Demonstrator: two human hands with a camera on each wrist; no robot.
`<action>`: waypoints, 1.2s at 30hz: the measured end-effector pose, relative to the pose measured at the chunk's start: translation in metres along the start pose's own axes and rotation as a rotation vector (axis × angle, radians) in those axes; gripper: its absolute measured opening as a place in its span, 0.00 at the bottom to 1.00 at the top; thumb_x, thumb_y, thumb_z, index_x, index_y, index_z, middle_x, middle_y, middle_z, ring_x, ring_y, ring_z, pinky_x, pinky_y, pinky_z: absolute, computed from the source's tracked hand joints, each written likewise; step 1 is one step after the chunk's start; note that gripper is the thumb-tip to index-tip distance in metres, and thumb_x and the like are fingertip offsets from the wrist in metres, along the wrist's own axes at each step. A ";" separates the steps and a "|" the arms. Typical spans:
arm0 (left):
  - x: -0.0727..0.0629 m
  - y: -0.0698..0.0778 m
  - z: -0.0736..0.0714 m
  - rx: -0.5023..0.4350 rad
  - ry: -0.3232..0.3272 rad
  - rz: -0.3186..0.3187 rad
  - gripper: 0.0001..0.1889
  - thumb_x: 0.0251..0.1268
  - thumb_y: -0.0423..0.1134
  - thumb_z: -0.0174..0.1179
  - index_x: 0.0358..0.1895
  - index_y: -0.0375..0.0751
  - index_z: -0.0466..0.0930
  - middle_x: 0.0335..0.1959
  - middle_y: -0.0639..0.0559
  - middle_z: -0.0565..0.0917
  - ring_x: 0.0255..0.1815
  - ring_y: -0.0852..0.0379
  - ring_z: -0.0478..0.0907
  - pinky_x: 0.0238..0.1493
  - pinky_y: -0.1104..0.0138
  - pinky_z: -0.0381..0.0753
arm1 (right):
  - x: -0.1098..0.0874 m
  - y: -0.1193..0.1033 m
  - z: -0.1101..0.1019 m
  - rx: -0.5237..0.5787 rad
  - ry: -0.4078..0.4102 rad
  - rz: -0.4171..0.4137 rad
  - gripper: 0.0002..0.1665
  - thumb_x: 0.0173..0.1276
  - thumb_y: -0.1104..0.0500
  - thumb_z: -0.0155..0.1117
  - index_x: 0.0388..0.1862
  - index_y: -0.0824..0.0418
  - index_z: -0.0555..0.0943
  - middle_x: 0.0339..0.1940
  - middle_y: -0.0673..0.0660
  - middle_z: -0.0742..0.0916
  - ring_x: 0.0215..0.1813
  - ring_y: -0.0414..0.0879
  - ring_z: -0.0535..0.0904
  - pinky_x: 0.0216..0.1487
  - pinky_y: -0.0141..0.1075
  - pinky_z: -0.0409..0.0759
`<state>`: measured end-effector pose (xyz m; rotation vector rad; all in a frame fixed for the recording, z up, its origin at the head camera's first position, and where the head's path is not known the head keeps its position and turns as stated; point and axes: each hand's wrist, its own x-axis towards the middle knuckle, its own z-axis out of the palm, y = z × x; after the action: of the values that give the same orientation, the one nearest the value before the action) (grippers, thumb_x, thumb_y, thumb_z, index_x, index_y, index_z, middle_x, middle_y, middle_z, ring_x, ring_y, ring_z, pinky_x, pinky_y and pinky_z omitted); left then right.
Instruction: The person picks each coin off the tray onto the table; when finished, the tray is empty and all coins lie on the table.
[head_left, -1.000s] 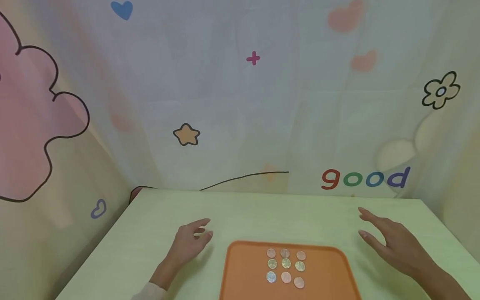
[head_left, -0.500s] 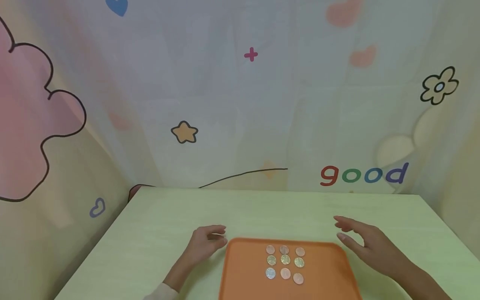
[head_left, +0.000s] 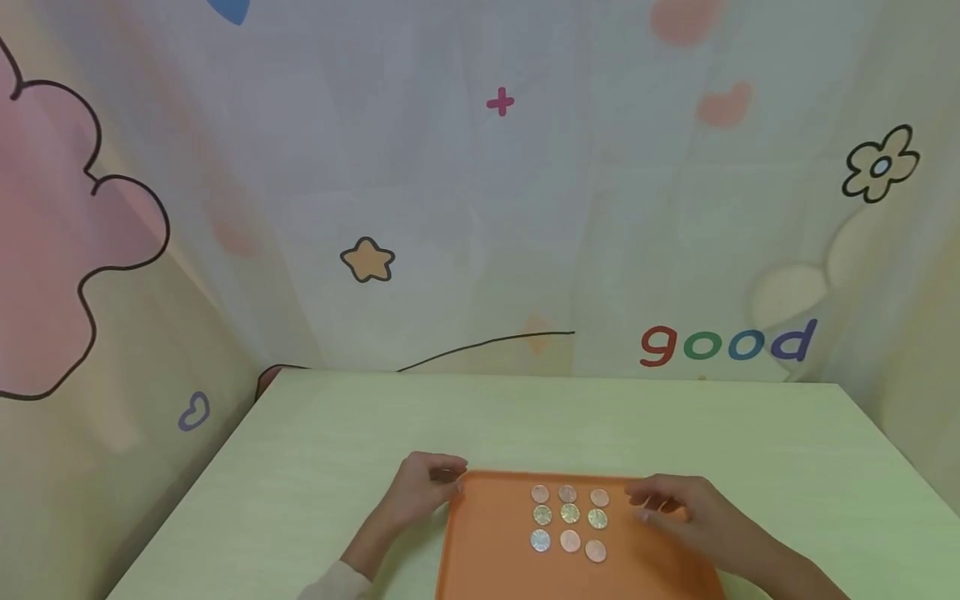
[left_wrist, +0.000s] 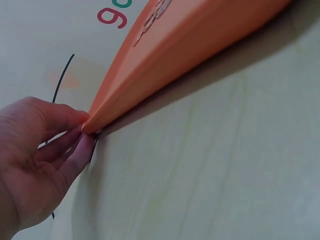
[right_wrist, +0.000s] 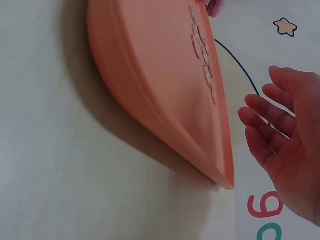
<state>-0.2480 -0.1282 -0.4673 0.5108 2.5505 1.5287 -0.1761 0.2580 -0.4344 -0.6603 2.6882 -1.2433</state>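
Note:
An orange tray bears several coins, coppery, yellowish and one silvery, laid in three rows of three. At the tray's far left corner, my left hand has its thumb and fingertips on either side of the rim; in the left wrist view the left hand pinches that corner. My right hand hovers over the tray's far right part, its fingers loosely bent and fingertips near the coins. The right wrist view shows this hand holding nothing, apart from the tray rim.
The tray lies on a pale green table, near its front. Behind stands a printed curtain with a star, hearts, a flower and the word "good". Pale curtain also borders the table's left side.
My left hand has moved right, from the bare table to the tray's far left corner. The right hand has swung left and toward me, over the tray. The coins keep their places.

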 end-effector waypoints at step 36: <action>0.000 0.005 0.010 0.031 0.035 -0.028 0.15 0.62 0.21 0.59 0.51 0.28 0.87 0.52 0.34 0.88 0.55 0.38 0.85 0.53 0.56 0.87 | 0.009 0.012 0.061 0.035 0.073 -0.132 0.09 0.63 0.53 0.75 0.38 0.55 0.89 0.31 0.44 0.86 0.29 0.26 0.70 0.27 0.26 0.73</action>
<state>-0.2438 -0.1182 -0.4673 0.4543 2.6005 1.5040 -0.1718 0.2186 -0.4826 -0.8149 2.7133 -1.3671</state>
